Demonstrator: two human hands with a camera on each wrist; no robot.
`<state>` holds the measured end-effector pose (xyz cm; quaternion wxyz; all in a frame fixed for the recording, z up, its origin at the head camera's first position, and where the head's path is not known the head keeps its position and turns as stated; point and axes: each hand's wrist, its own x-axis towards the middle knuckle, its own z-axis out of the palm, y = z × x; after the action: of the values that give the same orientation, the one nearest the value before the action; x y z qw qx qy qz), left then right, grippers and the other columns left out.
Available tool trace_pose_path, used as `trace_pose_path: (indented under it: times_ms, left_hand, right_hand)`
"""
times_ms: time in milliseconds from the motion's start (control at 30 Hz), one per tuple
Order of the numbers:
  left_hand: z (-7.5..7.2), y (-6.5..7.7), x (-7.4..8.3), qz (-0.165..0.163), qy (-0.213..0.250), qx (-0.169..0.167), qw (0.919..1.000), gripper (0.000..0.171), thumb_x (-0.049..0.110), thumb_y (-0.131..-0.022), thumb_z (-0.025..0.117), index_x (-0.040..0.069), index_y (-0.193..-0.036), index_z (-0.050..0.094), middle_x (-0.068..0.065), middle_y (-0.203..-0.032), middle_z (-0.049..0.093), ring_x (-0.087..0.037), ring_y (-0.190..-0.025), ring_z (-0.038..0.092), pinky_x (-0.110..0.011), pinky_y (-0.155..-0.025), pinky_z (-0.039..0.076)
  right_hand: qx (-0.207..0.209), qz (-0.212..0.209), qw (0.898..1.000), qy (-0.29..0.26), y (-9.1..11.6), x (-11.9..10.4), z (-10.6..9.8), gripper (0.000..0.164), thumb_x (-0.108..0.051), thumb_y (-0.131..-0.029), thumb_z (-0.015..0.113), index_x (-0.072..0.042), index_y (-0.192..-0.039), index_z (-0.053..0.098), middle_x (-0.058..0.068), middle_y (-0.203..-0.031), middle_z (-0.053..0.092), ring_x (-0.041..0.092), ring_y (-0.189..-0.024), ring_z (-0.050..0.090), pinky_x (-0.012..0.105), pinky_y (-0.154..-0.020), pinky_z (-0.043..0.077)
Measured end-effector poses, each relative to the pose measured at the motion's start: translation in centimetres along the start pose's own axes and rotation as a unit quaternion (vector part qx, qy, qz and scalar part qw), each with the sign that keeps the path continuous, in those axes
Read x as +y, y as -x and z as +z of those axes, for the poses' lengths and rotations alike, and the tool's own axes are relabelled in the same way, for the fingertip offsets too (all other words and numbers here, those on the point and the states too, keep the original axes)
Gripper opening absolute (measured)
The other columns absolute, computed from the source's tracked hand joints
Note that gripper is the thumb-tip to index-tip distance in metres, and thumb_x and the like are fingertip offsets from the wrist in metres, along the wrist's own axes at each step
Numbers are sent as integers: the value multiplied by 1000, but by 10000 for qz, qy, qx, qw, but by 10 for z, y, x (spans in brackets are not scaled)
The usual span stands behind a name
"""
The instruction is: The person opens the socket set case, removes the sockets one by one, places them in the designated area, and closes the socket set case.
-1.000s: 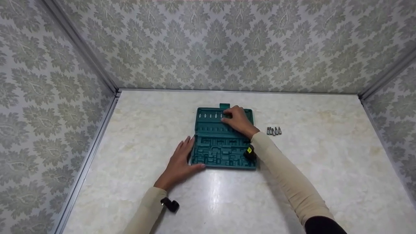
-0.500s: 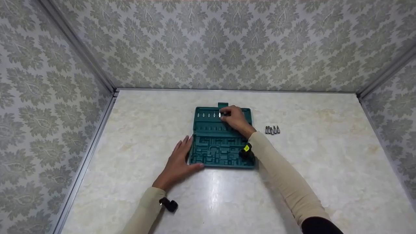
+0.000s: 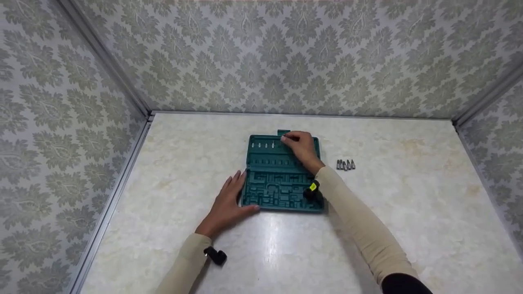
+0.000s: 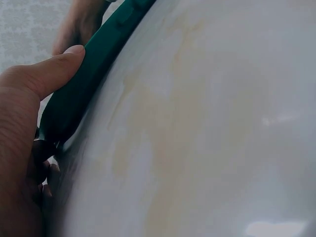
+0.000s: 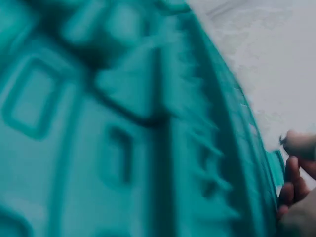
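Marbled worktop (image 3: pixel 184 143) under an open green bit case (image 3: pixel 265 168).
Left hand (image 3: pixel 226 208) spread against its near-left corner; over the far half, right hand (image 3: pixel 301 147) pinches a small bit (image 5: pixel 282 140), mostly hidden, right of four seated bits (image 3: pixel 266 145).

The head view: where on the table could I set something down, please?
Bare table lies between the left hand and left wall, and between the metal bits and right wall. Crowded: the green case, with the right hand over it.
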<state>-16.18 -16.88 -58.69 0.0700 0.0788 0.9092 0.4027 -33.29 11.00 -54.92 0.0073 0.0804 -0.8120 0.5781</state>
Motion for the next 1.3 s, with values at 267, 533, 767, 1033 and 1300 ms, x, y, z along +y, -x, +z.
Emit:
trace_pose_path:
  times_ms: [267, 533, 767, 1033, 1300]
  left_hand:
    - [-1, -1, -1, 118, -98, 15, 9999, 120, 70, -85, 83, 28, -178, 20, -3, -185, 16, -37, -170, 8, -64, -134, 17]
    - [-1, 0, 0, 23, -112, -6, 9999, 120, 72, -85, 82, 33, -178, 18, 1, -185, 14, -35, -171, 8, -64, -133, 17]
    - [-1, 0, -1, -3, -54, -6, 10000, 120, 71, -84, 83, 36, -178, 18, 4, -185, 14, -32, -171, 7, -64, -133, 17]
    - [-1, 2, 0, -15, -13, -41, 10000, 120, 72, -84, 83, 35, -178, 18, 4, -185, 13, -32, -171, 6, -64, -134, 16]
    - [-1, 1, -1, 88, -19, -24, 10000, 120, 70, -85, 83, 30, -178, 19, 1, -185, 14, -34, -171, 7, -64, -134, 16]
  right_hand:
    - [-87, -245, 9984, -493, 9, -2, -47, 29, -18, -107, 76, 2, -127, 79, 18, -126, 76, 22, -107, 67, 28, -89, 54]
    - [-33, -376, 9990, -241, 30, -3, -86, 28, -17, -106, 77, 3, -126, 79, 14, -123, 77, 19, -106, 68, 25, -90, 57]
    - [172, -246, 9993, -212, 50, 1, -113, 30, -19, -104, 79, 5, -124, 78, 13, -118, 78, 16, -100, 71, 24, -87, 60]
    - [321, -32, 9995, 14, 70, 13, -142, 33, -22, -104, 80, 5, -123, 79, 12, -117, 78, 15, -99, 70, 30, -85, 61]
    - [438, -75, 9988, 207, 90, 30, -169, 33, -18, -104, 81, 8, -124, 77, 12, -119, 79, 11, -99, 70, 22, -83, 59]
